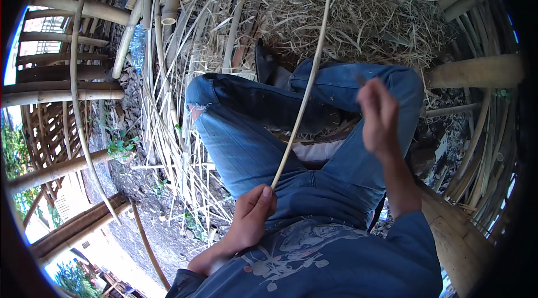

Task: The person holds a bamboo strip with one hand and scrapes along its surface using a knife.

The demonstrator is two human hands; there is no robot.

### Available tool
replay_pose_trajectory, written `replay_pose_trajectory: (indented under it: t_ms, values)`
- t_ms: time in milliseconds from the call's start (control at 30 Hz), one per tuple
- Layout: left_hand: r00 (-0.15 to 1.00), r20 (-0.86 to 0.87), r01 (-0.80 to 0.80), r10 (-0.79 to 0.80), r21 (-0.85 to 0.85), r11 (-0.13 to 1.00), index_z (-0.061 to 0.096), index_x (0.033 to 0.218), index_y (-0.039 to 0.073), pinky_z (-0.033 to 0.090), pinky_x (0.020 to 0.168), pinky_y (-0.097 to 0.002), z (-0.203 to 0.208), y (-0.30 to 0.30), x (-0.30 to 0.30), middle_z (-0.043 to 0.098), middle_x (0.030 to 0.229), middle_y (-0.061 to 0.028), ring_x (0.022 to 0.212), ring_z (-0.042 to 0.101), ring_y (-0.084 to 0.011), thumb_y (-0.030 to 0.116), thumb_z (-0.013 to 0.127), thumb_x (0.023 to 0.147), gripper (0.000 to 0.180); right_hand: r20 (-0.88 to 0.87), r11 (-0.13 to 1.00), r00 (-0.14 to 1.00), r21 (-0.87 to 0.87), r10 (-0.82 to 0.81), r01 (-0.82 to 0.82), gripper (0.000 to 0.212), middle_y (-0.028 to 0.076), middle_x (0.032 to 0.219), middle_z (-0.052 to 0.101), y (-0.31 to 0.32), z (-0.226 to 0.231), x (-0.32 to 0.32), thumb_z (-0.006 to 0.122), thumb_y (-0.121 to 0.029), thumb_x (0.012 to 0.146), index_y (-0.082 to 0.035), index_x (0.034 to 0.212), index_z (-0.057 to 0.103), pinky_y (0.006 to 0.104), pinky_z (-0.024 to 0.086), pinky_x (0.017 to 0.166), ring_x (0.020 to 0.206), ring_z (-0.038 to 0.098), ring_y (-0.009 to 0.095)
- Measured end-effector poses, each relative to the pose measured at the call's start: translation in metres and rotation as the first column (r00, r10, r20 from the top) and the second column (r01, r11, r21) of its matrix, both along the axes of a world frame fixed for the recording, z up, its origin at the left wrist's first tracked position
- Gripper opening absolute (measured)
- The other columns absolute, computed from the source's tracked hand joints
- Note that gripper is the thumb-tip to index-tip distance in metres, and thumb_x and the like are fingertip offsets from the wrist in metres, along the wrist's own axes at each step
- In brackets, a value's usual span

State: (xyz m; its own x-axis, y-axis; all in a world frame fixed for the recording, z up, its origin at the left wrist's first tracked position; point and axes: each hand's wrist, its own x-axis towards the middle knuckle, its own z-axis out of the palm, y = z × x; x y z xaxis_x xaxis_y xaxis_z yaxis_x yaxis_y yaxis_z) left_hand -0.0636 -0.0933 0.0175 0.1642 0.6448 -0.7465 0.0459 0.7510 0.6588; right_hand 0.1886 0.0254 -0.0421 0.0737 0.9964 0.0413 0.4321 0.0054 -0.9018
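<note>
A long, thin, pale bamboo strip [306,93] runs from my lap up past the top of the view. My left hand [253,212] is closed around its lower end, close to my waist, with the thumb along the strip. Over my right thigh, my right hand [379,114] is raised and closed, apart from the strip. A short dark bit [361,78] shows at its fingers, too blurred for me to tell its kind. Both legs, in blue jeans [224,141], are bent beneath the strip.
Shavings and dry straw [347,23] are heaped beyond my feet. Many split strips [174,107] lie on the ground to the left. Thick bamboo poles [476,71] stand close at the right, and a bamboo frame [67,96] rises at the left. A long bent strip [75,74] crosses there.
</note>
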Motion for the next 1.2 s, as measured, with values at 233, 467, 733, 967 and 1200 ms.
replay_pose_trajectory:
  t_ms: [233, 467, 733, 967, 1200]
  values:
    - [0.992, 0.01, -0.127, 0.127, 0.085, 0.988, 0.054, 0.084, 0.003, 0.029, 0.053, -0.0198, -0.005, 0.018, 0.004, 0.046, 0.068, 0.0036, 0.061, 0.038, -0.0023, 0.024, 0.042, 0.102, 0.03, -0.823, 0.473, 0.441, -0.248, 0.357, -0.845, 0.015, 0.001, 0.064, 0.056, -0.056, 0.013, -0.062, 0.058, -0.013, 0.093, 0.0, 0.095, 0.064, 0.0244, 0.04, 0.052, 0.058, 0.05, 0.006]
    - [0.975, -0.172, 0.186, -0.14, 0.291, 0.938, 0.057, 0.086, 0.0, 0.031, 0.053, -0.0231, 0.0, 0.022, 0.002, 0.046, 0.066, 0.0029, 0.06, 0.037, -0.005, 0.016, 0.043, 0.1, 0.026, -0.847, 0.493, 0.449, -0.272, 0.285, -0.826, 0.015, -0.001, 0.064, 0.055, -0.048, 0.004, -0.066, 0.056, -0.006, 0.093, 0.002, 0.101, 0.065, 0.0231, 0.038, 0.051, 0.056, 0.046, 0.005]
    - [0.957, -0.263, 0.187, -0.121, 0.243, 0.952, 0.053, 0.074, 0.002, 0.029, 0.05, -0.025, 0.004, 0.02, 0.0, 0.043, 0.059, 0.0023, 0.055, 0.034, -0.0053, 0.02, 0.043, 0.101, 0.033, -0.751, 0.674, 0.644, -0.401, 0.146, -0.621, 0.012, 0.004, 0.067, 0.06, -0.034, 0.009, -0.051, 0.058, 0.0, 0.09, 0.006, 0.096, 0.066, 0.0217, 0.038, 0.05, 0.057, 0.05, 0.006]
    - [0.966, -0.214, 0.181, -0.146, 0.154, 0.971, 0.047, 0.07, 0.001, 0.031, 0.05, -0.0276, 0.005, 0.012, -0.001, 0.04, 0.056, 0.0, 0.055, 0.033, -0.0071, 0.02, 0.042, 0.101, 0.037, -0.79, 0.743, 0.611, -0.373, 0.06, -0.556, 0.011, 0.007, 0.066, 0.06, -0.013, 0.002, -0.021, 0.056, 0.001, 0.09, 0.008, 0.089, 0.064, 0.019, 0.036, 0.046, 0.052, 0.049, 0.006]
    - [0.976, -0.137, 0.175, -0.167, 0.045, 0.984, 0.048, 0.072, 0.002, 0.031, 0.052, -0.0266, -0.003, 0.003, 0.0, 0.041, 0.058, 0.0011, 0.057, 0.034, -0.0071, 0.022, 0.041, 0.102, 0.037, -0.728, 0.685, 0.675, -0.433, 0.117, -0.585, 0.014, 0.004, 0.062, 0.058, -0.005, 0.006, -0.013, 0.057, -0.004, 0.09, 0.007, 0.085, 0.065, 0.0203, 0.036, 0.044, 0.049, 0.047, 0.006]
